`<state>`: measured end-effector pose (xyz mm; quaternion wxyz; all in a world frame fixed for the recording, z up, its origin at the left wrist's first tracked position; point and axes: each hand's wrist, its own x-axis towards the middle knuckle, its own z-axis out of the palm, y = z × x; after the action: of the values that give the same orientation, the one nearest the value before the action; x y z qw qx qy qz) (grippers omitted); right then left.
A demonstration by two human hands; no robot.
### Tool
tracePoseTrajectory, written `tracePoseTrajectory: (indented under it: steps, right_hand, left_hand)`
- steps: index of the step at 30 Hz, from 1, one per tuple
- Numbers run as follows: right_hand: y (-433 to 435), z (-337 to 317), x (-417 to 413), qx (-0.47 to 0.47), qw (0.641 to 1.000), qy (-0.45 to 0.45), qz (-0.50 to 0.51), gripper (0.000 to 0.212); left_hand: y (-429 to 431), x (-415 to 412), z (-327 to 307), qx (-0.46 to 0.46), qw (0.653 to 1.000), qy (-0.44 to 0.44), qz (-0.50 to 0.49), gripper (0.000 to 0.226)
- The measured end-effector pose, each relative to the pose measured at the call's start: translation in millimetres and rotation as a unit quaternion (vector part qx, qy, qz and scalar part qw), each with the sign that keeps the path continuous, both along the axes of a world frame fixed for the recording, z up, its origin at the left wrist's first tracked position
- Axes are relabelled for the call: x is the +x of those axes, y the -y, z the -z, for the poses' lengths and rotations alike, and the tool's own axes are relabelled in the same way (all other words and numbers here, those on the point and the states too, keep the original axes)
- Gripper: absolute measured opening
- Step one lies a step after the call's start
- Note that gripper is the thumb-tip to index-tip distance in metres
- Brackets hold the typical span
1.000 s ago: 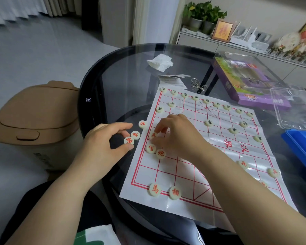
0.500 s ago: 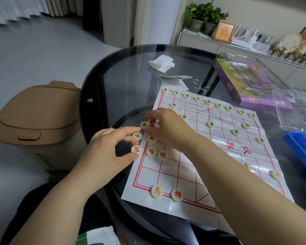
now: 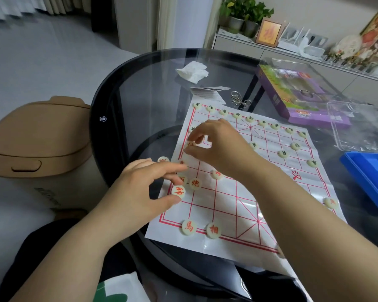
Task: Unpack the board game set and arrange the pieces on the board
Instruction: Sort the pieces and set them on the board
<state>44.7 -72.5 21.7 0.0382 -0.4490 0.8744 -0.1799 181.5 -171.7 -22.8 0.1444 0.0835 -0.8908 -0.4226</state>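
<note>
- Left hand (image 3: 140, 188) pinches a red-lettered piece (image 3: 178, 190) between thumb and fingertip, at the board's (image 3: 234, 205) left edge;
- right hand (image 3: 220, 147) pinches a second piece (image 3: 191, 144) (lettering blurred) farther along that edge;
- dark-lettered pieces (image 3: 250, 119) line the far edge.

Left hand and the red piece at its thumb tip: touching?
Touching. Head view: the left hand pinches the piece between thumb and fingers.
</note>
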Motion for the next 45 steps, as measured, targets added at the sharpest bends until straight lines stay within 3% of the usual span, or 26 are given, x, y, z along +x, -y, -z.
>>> tracePoseTrajectory:
  steps: [5,11,15,24,28,31,35,39,45]
  right_hand:
    - [-70,-11,27,0.007,0.999,0.022,0.043,0.026]
    - [-114,6,60,0.045,0.998,0.001,0.039,0.031]
    - [-121,31,68,0.023,0.999,-0.013,0.042,0.025]
    - [-120,37,72,0.02,0.997,-0.016,0.067,0.026]
    - [-112,34,77,-0.029,0.996,-0.053,0.069,0.031]
    - [-101,38,79,-0.043,0.995,-0.075,0.042,0.03]
    - [-95,44,77,-0.041,0.996,-0.074,0.027,0.022]
    - [-97,45,76,-0.052,0.995,-0.078,0.027,0.021]
    - [-100,43,74,-0.059,0.995,-0.078,0.031,0.036]
  left_hand:
    - [-13,3,0,0.006,1.0,-0.026,0.009,0.052]
    - [-34,15,3,0.044,0.998,0.003,0.044,0.049]
    - [-40,21,7,0.063,0.998,-0.01,0.024,0.071]
    - [-44,18,7,0.054,0.998,0.009,0.013,0.067]
    - [-45,18,4,0.053,0.998,0.006,0.014,0.056]
    - [-43,19,6,0.056,0.998,0.001,0.009,0.07]
    - [-42,20,7,0.061,0.998,-0.016,0.009,0.072]
    - [-34,23,7,0.045,0.997,-0.057,-0.035,0.074]
    - [-28,29,3,0.038,0.99,-0.078,-0.114,0.064]
